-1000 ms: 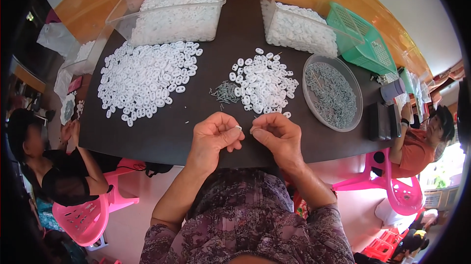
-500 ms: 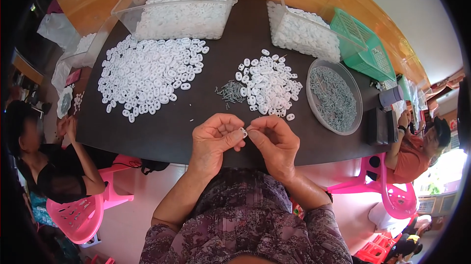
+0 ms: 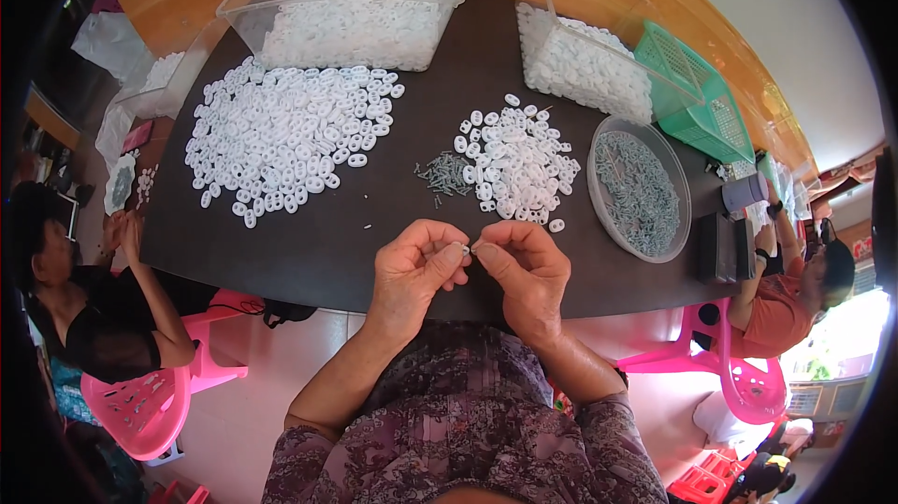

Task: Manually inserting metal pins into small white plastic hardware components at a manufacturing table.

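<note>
white plastic: a small white piece (image 3: 465, 248) sits pinched between both hands just over the near edge of the dark table (image 3: 318, 251).
left hand (image 3: 414, 272): fingers pressed together on the piece, thumb on top.
right hand (image 3: 528, 270): fingertips pinching at the same spot; whether a screw is in them cannot be told.
step: it looks like the two parts are being joined.
supplies: loose white pieces (image 3: 517, 162) at 12 o'clock from the hands, grey screws (image 3: 443, 173) just left of them, round tray of screws (image 3: 639, 188) at 2 o'clock, large white pile (image 3: 281, 134) at 10 o'clock.
next move: likely calls for a steady push or twist, keeping the parts aligned.
</note>
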